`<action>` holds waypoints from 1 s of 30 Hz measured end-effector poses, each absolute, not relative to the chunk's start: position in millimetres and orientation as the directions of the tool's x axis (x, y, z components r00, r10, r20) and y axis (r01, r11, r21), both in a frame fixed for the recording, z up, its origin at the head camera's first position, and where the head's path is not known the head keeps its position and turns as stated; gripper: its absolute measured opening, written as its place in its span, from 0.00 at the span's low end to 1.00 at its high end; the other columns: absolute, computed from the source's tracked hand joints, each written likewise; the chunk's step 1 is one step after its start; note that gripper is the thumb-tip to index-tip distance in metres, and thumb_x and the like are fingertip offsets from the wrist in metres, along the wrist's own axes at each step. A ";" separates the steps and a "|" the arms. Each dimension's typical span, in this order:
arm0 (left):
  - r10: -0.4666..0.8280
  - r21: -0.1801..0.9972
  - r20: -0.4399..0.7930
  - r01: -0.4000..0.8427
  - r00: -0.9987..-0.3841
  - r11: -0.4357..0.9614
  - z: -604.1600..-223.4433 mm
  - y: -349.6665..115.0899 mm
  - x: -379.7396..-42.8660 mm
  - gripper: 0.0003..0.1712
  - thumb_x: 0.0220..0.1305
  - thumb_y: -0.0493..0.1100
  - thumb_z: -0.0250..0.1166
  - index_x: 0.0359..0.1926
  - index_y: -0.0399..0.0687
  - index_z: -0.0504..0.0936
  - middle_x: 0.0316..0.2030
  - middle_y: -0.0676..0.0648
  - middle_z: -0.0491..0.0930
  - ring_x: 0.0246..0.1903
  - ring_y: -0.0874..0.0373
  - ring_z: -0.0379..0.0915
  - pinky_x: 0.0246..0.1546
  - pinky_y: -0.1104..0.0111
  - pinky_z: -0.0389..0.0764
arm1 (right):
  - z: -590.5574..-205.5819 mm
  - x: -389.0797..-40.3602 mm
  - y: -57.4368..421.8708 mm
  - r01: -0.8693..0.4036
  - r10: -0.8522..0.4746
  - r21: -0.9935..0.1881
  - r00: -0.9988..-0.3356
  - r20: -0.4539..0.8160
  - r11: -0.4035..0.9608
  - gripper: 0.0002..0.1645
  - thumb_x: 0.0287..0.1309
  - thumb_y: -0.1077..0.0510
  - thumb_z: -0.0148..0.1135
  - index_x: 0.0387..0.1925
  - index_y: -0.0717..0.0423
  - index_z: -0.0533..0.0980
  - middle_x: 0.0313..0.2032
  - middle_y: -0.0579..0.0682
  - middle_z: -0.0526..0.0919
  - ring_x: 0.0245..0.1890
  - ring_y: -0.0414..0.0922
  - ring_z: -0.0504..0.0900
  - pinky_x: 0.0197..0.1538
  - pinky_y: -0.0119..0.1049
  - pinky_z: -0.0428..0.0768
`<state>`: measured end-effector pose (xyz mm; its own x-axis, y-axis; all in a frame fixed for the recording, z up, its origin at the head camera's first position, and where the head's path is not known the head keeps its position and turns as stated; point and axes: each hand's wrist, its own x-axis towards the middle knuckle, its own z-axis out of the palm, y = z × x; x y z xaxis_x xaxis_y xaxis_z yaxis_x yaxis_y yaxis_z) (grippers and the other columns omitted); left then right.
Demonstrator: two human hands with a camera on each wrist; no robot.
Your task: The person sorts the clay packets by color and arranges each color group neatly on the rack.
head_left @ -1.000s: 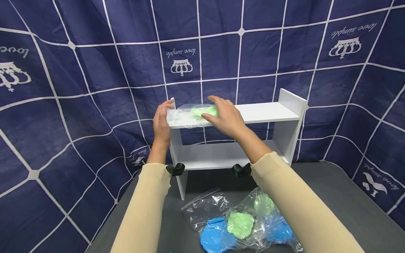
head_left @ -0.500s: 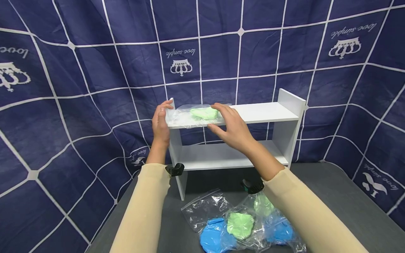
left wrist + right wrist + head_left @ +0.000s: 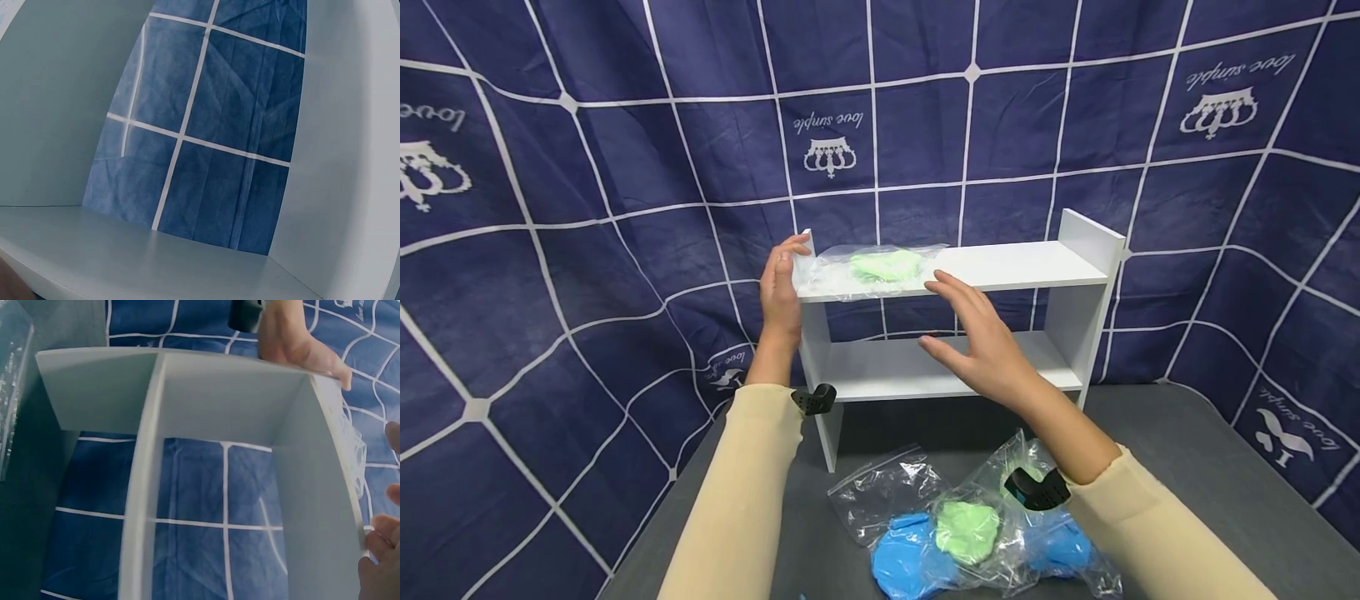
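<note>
On shelf (image 3: 1022, 264), crinkled plastic bag (image 3: 842, 273).

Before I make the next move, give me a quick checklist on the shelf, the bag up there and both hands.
1. Green bag lying on the top of the white shelf: ok.
2. Bag fully behind the front: not ok, its plastic appears to lap over.
3. Bag sealed: cannot tell.
4. Right hand free of any load: ok.
5. Left hand on the shelf's left end: ok.
6. Blue bag within view on the table: ok.
</note>
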<state>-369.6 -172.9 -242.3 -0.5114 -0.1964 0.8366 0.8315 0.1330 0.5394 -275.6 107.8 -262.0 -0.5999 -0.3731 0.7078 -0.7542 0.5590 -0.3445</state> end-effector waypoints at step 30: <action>-0.190 0.535 0.841 0.832 -0.507 0.147 -242.5 -173.0 -372.3 0.33 0.69 0.57 0.45 0.44 0.27 0.75 0.60 0.36 0.77 0.68 0.50 0.67 0.73 0.64 0.57 | -389.9 -228.3 150.5 -0.737 -0.520 -0.455 -0.676 0.522 0.501 0.49 0.59 0.46 0.68 0.77 0.40 0.55 0.78 0.47 0.56 0.74 0.58 0.59 0.60 0.70 0.71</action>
<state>-372.3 -173.0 -242.5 -0.5067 -0.1896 0.8410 0.8323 0.1468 0.5345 -228.3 150.5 -389.9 -0.6759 -0.5201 0.5221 -0.7365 0.5005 -0.4549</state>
